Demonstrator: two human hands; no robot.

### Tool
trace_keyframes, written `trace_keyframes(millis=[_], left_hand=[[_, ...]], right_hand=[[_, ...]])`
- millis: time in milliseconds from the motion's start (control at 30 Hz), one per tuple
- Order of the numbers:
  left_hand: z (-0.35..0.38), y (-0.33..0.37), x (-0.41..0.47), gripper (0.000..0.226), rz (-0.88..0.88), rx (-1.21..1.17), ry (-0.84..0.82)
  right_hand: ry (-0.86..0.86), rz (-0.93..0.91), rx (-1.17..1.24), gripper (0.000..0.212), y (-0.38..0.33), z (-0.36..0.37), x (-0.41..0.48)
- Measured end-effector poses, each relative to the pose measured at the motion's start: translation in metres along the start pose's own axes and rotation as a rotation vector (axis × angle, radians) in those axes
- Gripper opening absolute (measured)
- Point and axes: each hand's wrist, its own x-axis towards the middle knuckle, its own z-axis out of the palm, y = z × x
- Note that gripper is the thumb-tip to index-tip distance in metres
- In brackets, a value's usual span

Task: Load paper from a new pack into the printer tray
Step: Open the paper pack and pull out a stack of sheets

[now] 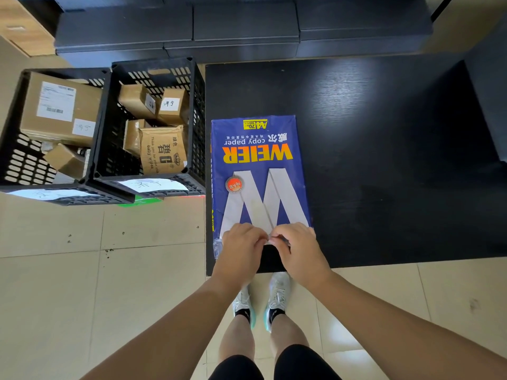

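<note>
A blue pack of A4 copy paper [258, 171], printed with a large grey W and orange lettering, lies flat on the left part of a low black table [384, 149]. Its near end reaches almost to the table's front edge. My left hand [241, 242] and my right hand [296, 242] sit side by side on that near end, fingers pinched on the wrapper's flap where they meet. The wrapper's clear plastic edge shows crumpled beside my left hand. No printer or printer tray is in view.
Two black plastic crates [153, 124] holding several cardboard boxes stand on the tiled floor left of the table. Dark boxes [247, 26] are stacked behind the table. My feet [260, 300] stand at the table's front edge.
</note>
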Motion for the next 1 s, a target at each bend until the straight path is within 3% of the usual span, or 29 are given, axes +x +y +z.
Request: trace_keyframes(millis=[167,467,700,1000], left_hand=[[0.003,-0.005,-0.013,0.022,0.049,-0.058,-0.037],[0.015,-0.007,-0.024,0.02,-0.026,-0.144,-0.059],[0.02,-0.012,-0.028,0.022,-0.121,-0.174,-0.168],[0.036,-0.002,-0.023,0.017,-0.261,-0.089,-0.07]], right_hand=[[0.039,-0.033,0.009,0.012,0.004,0.001,-0.01],[0.087,-0.041,0.001,0.02,0.01,0.014,-0.026],[-0.019,0.093,0.097,0.01,0.019,0.027,-0.03],[0.038,0.227,0.092,0.007,0.02,0.04,-0.024]])
